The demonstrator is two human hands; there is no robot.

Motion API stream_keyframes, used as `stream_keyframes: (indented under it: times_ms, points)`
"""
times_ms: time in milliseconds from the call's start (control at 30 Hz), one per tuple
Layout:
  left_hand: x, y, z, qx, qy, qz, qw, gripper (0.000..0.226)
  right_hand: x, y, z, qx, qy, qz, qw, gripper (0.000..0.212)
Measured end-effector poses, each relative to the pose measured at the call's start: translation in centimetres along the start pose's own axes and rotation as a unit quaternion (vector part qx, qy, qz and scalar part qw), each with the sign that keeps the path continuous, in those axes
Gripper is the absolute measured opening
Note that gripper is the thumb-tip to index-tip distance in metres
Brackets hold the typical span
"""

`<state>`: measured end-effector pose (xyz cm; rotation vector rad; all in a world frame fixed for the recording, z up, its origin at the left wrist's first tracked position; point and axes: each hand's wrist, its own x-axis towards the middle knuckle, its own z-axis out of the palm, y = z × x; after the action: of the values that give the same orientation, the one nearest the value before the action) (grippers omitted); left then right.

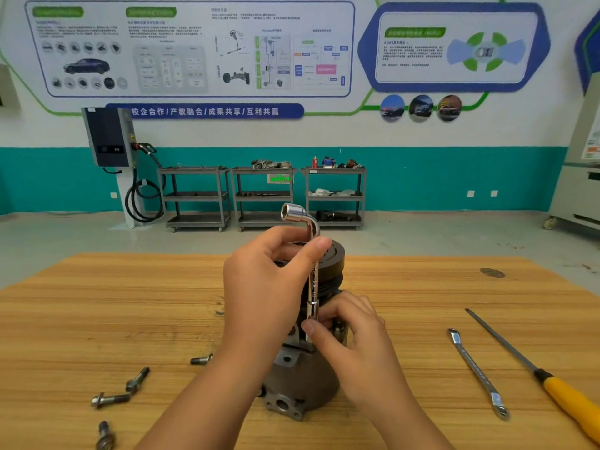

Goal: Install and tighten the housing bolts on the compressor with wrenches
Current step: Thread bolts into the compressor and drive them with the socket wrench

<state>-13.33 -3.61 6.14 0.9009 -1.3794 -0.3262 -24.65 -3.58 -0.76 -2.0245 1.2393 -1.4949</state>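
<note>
Compressor (302, 378) stood in the middle of the counter (97, 303). An L-shaped socket wrench (313, 280) stood upright on top of the compressor. The left hand (266, 280) held the shaft up high, fingers (276, 237) curled round it. The right hand (354, 332) pinched the bottom end. Four loose bolts (112, 400) lay left of the compressor. A flat wrench (477, 375) and a yellow-handled tool (568, 397) lay right of it.
</note>
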Motion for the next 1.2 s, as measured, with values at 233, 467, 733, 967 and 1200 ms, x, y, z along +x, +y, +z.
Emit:
stream_keyframes:
  times_ms: [233, 467, 733, 967, 1200]
  points:
    - [0.1, 0.2, -0.2, -0.018, -0.046, -0.004, 0.999, 0.017, -0.1, 0.2, 0.2, -0.012, 0.025, -0.021, 0.999, 0.022]
    - [0.4, 0.7, 0.0, -0.013, -0.072, 0.023, 0.997, 0.017, -0.1, 0.1, 0.1, 0.029, 0.058, -0.047, 0.997, 0.013]
    - [1.6, 1.5, 0.9, -0.019, -0.101, 0.001, 0.995, 0.012, 0.7, 0.9, -1.3, 0.089, 0.129, -0.003, 0.988, 0.028]
    - [1.4, 1.0, 1.7, 0.006, -0.101, -0.023, 0.995, 0.009, 0.8, 1.7, -1.8, 0.117, 0.088, 0.025, 0.989, 0.023]
    - [1.6, 0.9, 1.8, 0.036, -0.102, -0.015, 0.994, 0.009, 0.8, 2.0, -1.8, 0.105, 0.071, 0.027, 0.991, 0.018]
